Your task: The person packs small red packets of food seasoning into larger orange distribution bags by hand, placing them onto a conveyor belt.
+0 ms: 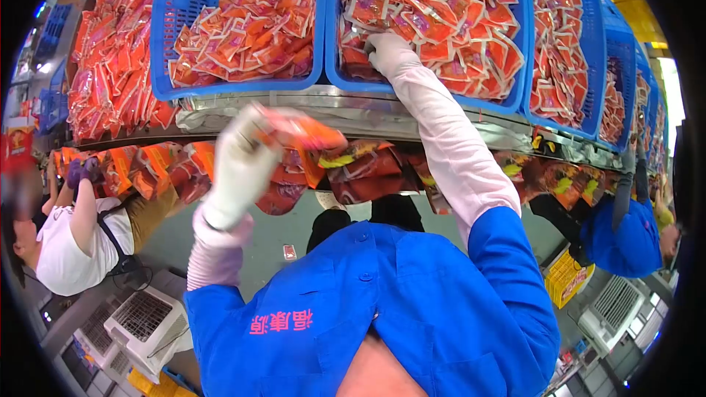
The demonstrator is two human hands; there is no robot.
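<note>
My left hand (239,165), in a white glove, is raised in front of the rail and blurred by motion. Its fingers close on an orange-red packet (305,131). My right hand (390,55), also gloved, reaches into the near left part of a blue basket (332,44) heaped with small red-and-white sachets (448,18). Its fingers curl down among the sachets; whatever is between them is hidden. Below the rail, a row of larger red and orange bags (368,176) hangs in front of my body.
Another blue basket (158,44) holds sachets and white paper slips. Loose sachets (110,73) pile up at far left, and more baskets (596,51) line the right. A metal rail (294,110) runs along the front. Co-workers stand left (81,242) and right (625,239).
</note>
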